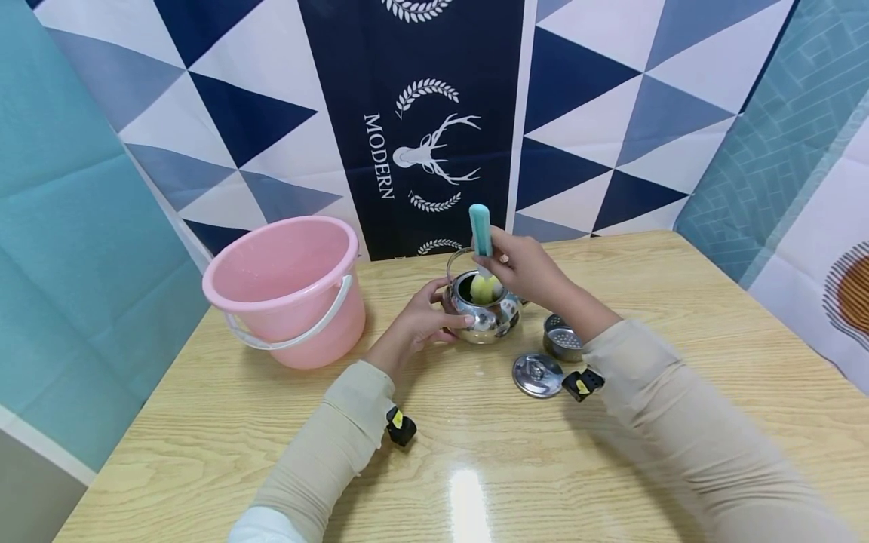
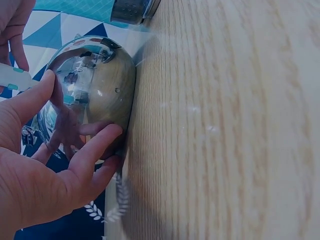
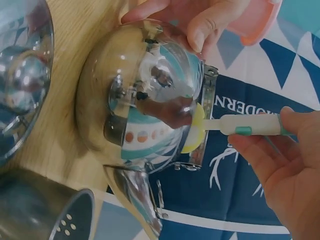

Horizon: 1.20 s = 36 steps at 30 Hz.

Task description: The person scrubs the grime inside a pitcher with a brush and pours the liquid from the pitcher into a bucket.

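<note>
A shiny metal teapot (image 1: pixel 483 326) stands on the table with its lid off and its hoop handle raised at the back. My left hand (image 1: pixel 424 318) holds its left side, fingers and thumb spread round the belly, as the left wrist view shows up close. In my right hand (image 1: pixel 526 264) is a brush (image 1: pixel 480 226) with a teal and white handle, pinched between thumb and fingers. The brush's yellow and white sponge head (image 3: pixel 196 129) sits in the teapot's mouth, its lower part hidden inside. The spout (image 3: pixel 132 195) points to the right.
A pink bucket (image 1: pixel 285 283) with a white handle stands left of the teapot. To the right lie the round metal lid (image 1: pixel 537 375) and a perforated metal strainer (image 1: pixel 562 337), both near the right forearm. A patterned cloth wall rises behind the table.
</note>
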Available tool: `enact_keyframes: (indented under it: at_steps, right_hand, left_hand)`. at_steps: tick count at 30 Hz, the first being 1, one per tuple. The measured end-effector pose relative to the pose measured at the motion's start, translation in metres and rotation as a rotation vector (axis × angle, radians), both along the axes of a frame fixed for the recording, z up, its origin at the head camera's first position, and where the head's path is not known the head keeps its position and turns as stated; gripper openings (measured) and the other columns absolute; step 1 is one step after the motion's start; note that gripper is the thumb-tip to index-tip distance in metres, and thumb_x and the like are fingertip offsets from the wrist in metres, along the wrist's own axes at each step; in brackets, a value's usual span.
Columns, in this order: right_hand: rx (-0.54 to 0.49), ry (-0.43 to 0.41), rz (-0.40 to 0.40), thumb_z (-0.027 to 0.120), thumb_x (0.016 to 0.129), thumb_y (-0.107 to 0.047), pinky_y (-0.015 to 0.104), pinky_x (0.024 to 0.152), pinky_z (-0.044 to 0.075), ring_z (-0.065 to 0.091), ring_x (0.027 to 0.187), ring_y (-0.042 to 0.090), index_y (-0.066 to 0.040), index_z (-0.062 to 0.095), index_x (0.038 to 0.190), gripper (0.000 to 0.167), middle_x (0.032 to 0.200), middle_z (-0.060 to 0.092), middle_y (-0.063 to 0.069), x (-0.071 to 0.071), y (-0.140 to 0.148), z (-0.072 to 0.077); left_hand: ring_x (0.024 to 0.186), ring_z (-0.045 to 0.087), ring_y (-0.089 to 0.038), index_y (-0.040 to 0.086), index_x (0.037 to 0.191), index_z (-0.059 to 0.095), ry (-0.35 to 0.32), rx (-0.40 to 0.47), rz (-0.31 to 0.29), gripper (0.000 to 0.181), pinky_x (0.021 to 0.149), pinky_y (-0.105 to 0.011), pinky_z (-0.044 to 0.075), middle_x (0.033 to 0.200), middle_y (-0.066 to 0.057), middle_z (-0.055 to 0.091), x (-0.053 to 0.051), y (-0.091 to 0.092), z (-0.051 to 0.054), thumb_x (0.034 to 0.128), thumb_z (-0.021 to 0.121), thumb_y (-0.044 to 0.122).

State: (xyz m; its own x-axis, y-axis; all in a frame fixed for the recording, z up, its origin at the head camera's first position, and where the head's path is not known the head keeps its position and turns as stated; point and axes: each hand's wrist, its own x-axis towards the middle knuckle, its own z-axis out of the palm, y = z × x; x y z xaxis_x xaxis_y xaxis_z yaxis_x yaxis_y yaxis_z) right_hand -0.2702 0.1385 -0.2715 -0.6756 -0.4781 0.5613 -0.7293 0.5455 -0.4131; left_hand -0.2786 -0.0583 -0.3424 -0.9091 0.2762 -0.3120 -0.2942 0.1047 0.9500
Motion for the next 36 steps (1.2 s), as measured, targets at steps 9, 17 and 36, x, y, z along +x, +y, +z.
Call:
enact_keyframes:
  at_steps: [9, 17, 36]
  right_hand:
    - [-0.082, -0.005, 0.013, 0.063, 0.095, -0.005, 0.042, 0.077, 0.056, 0.067, 0.087, 0.026, -0.002, 0.061, 0.108, 0.014, 0.097, 0.070, 0.011, -0.006, -0.006, -0.008]
    - [-0.125, -0.060, 0.031, 0.062, 0.095, -0.006, 0.044, 0.081, 0.056, 0.068, 0.094, 0.030, -0.002, 0.061, 0.108, 0.013, 0.102, 0.070, 0.012, -0.006, -0.006, -0.009]
    - [-0.310, -0.131, -0.012, 0.057, 0.098, -0.004, 0.039, 0.074, 0.060, 0.067, 0.099, 0.032, 0.001, 0.054, 0.116, 0.019, 0.108, 0.067, 0.016, 0.007, 0.018, 0.000]
  left_hand:
    - [0.104, 0.060, -0.028, 0.032, 0.147, 0.040, 0.002, -0.020, 0.001, 0.085, 0.079, -0.042, 0.059, 0.152, -0.009, 0.030, 0.001, 0.001, 0.001, 0.0790, 0.080, 0.000]
    - [0.104, 0.060, -0.028, 0.031, 0.147, 0.039, 0.002, -0.019, 0.000, 0.085, 0.080, -0.043, 0.058, 0.151, -0.010, 0.031, 0.002, 0.002, 0.003, 0.0794, 0.079, -0.001]
    - [0.108, 0.058, -0.031, 0.030, 0.147, 0.039, 0.007, -0.028, 0.013, 0.086, 0.082, -0.045, 0.057, 0.153, -0.012, 0.029, 0.004, 0.003, 0.003, 0.0783, 0.080, 0.000]
